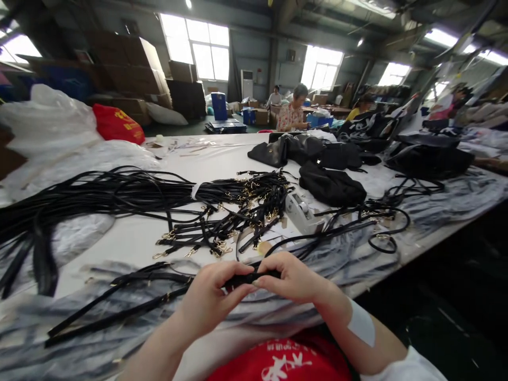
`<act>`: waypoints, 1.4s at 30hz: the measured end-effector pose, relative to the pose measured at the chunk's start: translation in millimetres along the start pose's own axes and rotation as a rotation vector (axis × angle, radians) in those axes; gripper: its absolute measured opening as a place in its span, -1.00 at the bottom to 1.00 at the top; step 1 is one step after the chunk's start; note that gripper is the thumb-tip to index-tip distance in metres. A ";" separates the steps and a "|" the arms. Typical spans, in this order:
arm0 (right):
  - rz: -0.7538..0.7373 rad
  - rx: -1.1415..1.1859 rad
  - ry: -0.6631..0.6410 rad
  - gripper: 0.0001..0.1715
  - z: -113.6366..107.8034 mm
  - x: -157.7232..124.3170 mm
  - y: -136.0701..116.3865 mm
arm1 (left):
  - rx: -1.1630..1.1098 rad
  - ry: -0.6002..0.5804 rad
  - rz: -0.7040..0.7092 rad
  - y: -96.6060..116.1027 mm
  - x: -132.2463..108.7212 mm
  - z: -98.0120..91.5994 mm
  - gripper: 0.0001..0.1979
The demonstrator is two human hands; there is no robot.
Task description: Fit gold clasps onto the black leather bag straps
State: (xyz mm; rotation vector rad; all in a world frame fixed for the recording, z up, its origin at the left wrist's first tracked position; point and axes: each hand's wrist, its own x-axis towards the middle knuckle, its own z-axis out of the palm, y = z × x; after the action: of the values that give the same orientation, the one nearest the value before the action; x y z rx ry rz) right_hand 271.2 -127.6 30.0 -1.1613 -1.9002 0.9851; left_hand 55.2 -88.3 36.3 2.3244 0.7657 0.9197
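Note:
My left hand (216, 291) and my right hand (288, 276) meet at the table's front edge, fingers closed round a bundled black strap (242, 279). Lengths of this strap or others run out to both sides: two black lengths (115, 312) lie to the left, and a loop (341, 228) curves away to the right. Just beyond my hands is a pile of short black straps with gold clasps (222, 227). A white tape dispenser (302, 211) stands behind my right hand.
Long black straps (119, 196), tied with a white band, stretch across the left. Black bags (333, 182) lie at the back right. Plastic-wrapped straps (151, 338) cover the front edge. A red bag (119, 124) rests back left; people sit farther off.

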 end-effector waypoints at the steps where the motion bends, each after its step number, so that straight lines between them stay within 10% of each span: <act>1: -0.007 0.011 0.001 -0.73 2.8 -0.1 0.2 | 0.011 -0.017 0.009 0.9 -0.9 0.8 -0.86; 18: -0.013 -0.157 0.063 -0.76 -5.9 0.2 11.5 | 0.169 -0.223 -0.072 -6.8 -6.8 -13.9 -0.78; 26: 0.090 -0.299 0.340 -0.53 -45.8 -19.9 28.8 | 0.307 0.095 -0.255 -20.3 -34.2 -114.0 -0.73; 30: 0.135 -0.482 0.172 -0.65 -51.8 -24.2 69.1 | 0.509 -0.064 -0.529 -54.3 -64.2 -147.1 -0.68; 34: 0.112 -0.741 -0.024 -0.65 -37.2 -20.1 108.9 | 0.609 -0.329 -0.637 -94.2 -92.9 -119.1 -0.69; 42: 0.071 -0.867 -0.046 -0.75 5.9 -2.2 113.0 | 0.554 -0.305 -0.449 -104.2 -98.4 -28.9 -0.53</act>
State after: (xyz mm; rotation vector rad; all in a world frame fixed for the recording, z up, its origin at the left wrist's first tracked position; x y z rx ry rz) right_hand 311.4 -95.8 -70.9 -1.6812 -2.4153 0.1735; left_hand -58.0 -72.7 -55.0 2.4861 1.4641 0.1548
